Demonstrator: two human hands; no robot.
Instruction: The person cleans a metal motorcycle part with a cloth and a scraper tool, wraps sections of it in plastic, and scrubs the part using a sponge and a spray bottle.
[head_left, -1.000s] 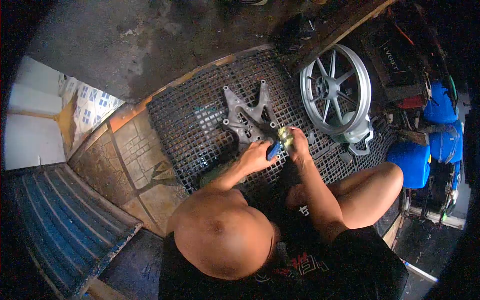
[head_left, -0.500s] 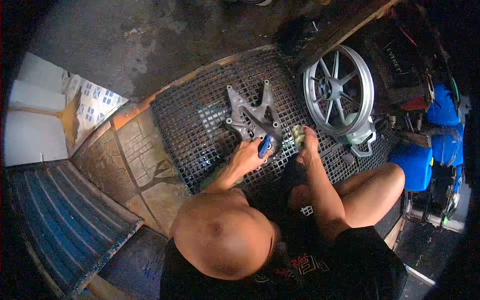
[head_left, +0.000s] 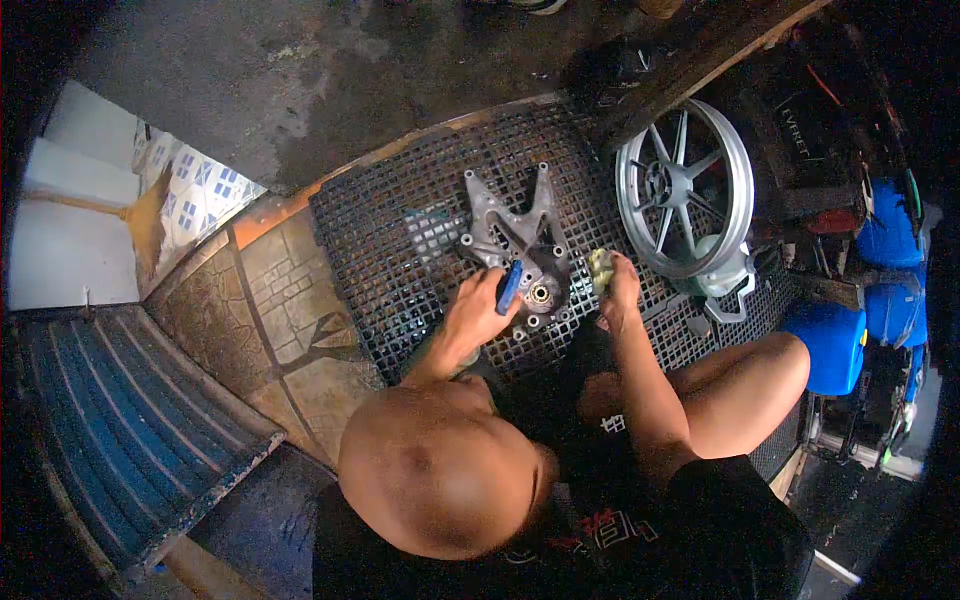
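My left hand (head_left: 478, 315) is closed round a blue-handled tool (head_left: 510, 288), held over the left side of a grey metal casting (head_left: 510, 225). The casting lies on a black grid mat (head_left: 390, 225), its two forked arms pointing away from me. A round bearing hole shows at its near end, just right of the blue tool. My right hand (head_left: 622, 285) grips a pale yellow sponge-like piece (head_left: 601, 268) a little to the right of the casting, apart from it.
A silver spoked wheel (head_left: 740, 190) leans at the right, beside a pale jug-like container (head_left: 722, 272). Blue containers (head_left: 830, 345) stand further right. A wooden beam (head_left: 715, 65) crosses the upper right. At the left are a broom (head_left: 148, 215) and a blue ribbed panel (head_left: 130, 430).
My right hand has moved right, away from the casting, with the yellow piece. My left hand has drawn left and nearer me with the blue tool, uncovering the casting's bearing end.
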